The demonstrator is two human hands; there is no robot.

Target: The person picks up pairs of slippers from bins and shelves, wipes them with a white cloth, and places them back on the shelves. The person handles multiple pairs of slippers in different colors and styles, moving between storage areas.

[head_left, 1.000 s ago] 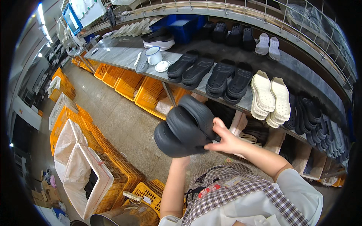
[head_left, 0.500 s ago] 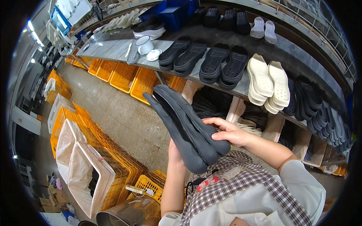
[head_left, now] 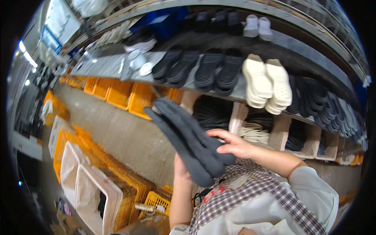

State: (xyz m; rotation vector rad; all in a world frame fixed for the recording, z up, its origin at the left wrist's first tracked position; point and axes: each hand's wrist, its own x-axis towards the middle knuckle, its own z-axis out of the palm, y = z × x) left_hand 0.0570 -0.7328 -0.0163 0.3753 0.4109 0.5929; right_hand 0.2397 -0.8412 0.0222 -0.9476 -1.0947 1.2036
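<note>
insoles [head_left: 190, 141] – dark stacked pair, centre frame, tips toward 10 o'clock | right hand [head_left: 231, 145] fingers clamped over heel end at 4 o'clock | left hand [head_left: 181, 169] grips beneath | likely light, floppy; hold near heels

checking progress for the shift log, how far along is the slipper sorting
Done: black and cream slipper pairs lie lined up on the grey shelf. In hand: both hands, left and right, hold dark grey foam slippers together. Left: these aren't on the shelf yet.

Open room: bare floor [head_left: 117, 129] left of the dark soles [head_left: 188, 141].
Blocked: shelf [head_left: 235, 94] ahead crowded with shoes [head_left: 266, 80]; orange crates [head_left: 105, 168] below.
</note>
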